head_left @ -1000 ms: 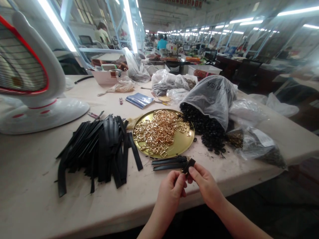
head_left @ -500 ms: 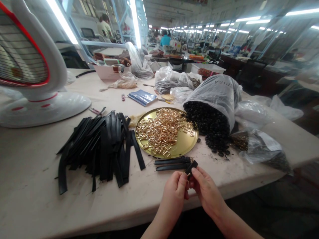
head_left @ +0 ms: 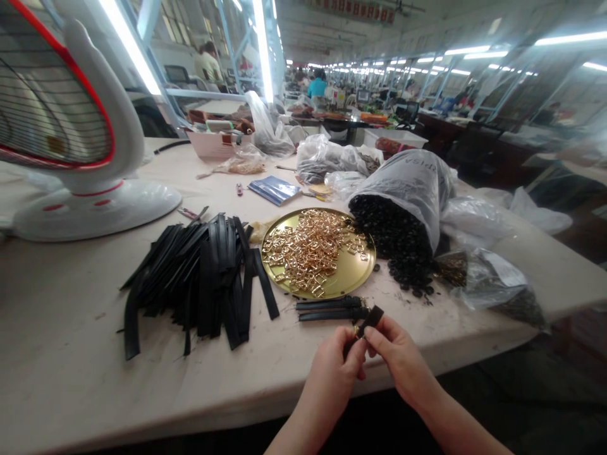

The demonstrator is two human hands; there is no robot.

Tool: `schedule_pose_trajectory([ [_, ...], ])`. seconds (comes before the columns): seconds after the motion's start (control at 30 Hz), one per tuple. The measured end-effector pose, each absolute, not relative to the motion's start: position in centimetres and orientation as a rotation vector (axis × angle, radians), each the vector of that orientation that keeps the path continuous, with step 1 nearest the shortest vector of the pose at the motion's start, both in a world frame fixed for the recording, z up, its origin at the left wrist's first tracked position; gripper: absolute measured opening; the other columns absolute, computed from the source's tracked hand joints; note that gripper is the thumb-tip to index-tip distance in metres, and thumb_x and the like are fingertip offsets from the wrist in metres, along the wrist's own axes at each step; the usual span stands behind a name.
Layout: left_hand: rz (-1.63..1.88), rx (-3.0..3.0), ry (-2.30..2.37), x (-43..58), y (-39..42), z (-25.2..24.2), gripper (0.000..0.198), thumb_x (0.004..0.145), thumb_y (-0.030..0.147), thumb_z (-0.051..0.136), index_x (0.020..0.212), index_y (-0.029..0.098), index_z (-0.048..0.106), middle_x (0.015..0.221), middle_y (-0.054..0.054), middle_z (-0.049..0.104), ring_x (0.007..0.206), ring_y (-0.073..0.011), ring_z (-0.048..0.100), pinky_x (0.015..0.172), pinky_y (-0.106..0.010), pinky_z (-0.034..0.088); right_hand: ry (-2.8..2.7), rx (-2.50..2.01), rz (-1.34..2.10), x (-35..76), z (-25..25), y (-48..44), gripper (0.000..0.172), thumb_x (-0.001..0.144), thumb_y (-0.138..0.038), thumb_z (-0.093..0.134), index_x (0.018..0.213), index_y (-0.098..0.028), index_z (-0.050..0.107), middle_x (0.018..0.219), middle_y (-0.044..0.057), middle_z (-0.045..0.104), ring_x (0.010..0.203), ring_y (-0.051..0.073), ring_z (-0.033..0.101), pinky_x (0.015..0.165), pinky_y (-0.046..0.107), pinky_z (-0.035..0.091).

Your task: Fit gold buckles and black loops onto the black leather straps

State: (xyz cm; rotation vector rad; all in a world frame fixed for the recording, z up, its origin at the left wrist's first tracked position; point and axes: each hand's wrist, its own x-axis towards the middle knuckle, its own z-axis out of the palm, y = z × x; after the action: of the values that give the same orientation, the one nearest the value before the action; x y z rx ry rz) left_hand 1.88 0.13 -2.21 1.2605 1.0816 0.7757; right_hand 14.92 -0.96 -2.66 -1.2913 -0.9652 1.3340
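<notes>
A short black strap is held just above the bench edge, near the gold tray of buckles. The grip of the left hand is closed on its lower end and that of the right hand on its upper end. The strap is probably best kept taut and pinched close to the fitting. Both wrists are angled inward, with the fingertips meeting.

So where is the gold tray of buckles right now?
Head view, centre: the gold tray lies between the pile of black straps on its left and the bag of black pieces spilling on its right.
</notes>
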Motion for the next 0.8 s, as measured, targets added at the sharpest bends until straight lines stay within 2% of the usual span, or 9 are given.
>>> schedule_pose_trajectory([
  [0.13, 0.814, 1.158, 1.097, 2.4, -0.4, -2.0, 0.022, 0.078, 0.039, 0.047, 0.071, 0.018, 0.049, 0.057, 0.004, 0.052, 0.042, -0.0086, 0.046, 0.043, -0.020, 0.036, -0.799, -1.174, 1.424, 14.5, -2.5, -1.4, 0.017, 0.076, -0.034, 0.059, 0.076, -0.017, 0.059, 0.063, -0.003, 0.050, 0.056, 0.010, 0.043, 0.055, 0.022, 0.037],
  [0.33, 0.876, 1.128, 1.084, 2.9, -1.3, -1.9, 0.020, 0.082, 0.036, 0.044, 0.074, 0.018, 0.048, 0.052, 0.005, 0.047, 0.042, -0.0080, 0.042, 0.043, -0.019, 0.033, -0.580, -1.050, 1.544, 13.8, -2.4, -2.0, 0.016, 0.074, -0.032, 0.062, 0.077, -0.018, 0.057, 0.065, -0.003, 0.052, 0.054, 0.009, 0.044, 0.051, 0.022, 0.038],
  [0.5, 0.817, 1.139, 1.067, 2.6, -1.5, -1.7, 0.025, 0.084, 0.037, 0.040, 0.068, 0.018, 0.044, 0.048, 0.007, 0.043, 0.042, -0.0076, 0.040, 0.044, -0.018, 0.032, -0.953, -1.228, 1.289, 14.6, -2.7, -2.5, 0.016, 0.077, -0.033, 0.058, 0.073, -0.018, 0.057, 0.059, -0.004, 0.049, 0.056, 0.010, 0.044, 0.055, 0.022, 0.038],
  [0.63, 0.720, 1.227, 1.049, 2.3, -1.1, -1.6, 0.025, 0.082, 0.039, 0.042, 0.067, 0.019, 0.043, 0.052, 0.006, 0.045, 0.043, -0.0083, 0.044, 0.045, -0.019, 0.035, -1.243, -1.361, 1.065, 15.5, -2.6, -2.4, 0.015, 0.078, -0.032, 0.056, 0.073, -0.018, 0.057, 0.061, -0.003, 0.051, 0.058, 0.011, 0.045, 0.054, 0.022, 0.036],
  [0.8, 0.733, 1.457, 1.195, 2.4, -0.8, -2.1, 0.022, 0.082, 0.038, 0.043, 0.073, 0.019, 0.049, 0.054, 0.005, 0.050, 0.046, -0.0104, 0.050, 0.049, -0.021, 0.035, -1.106, -1.369, 1.134, 15.0, -2.7, -1.8, 0.017, 0.076, -0.034, 0.057, 0.073, -0.017, 0.056, 0.062, -0.003, 0.052, 0.058, 0.011, 0.045, 0.055, 0.022, 0.036],
])
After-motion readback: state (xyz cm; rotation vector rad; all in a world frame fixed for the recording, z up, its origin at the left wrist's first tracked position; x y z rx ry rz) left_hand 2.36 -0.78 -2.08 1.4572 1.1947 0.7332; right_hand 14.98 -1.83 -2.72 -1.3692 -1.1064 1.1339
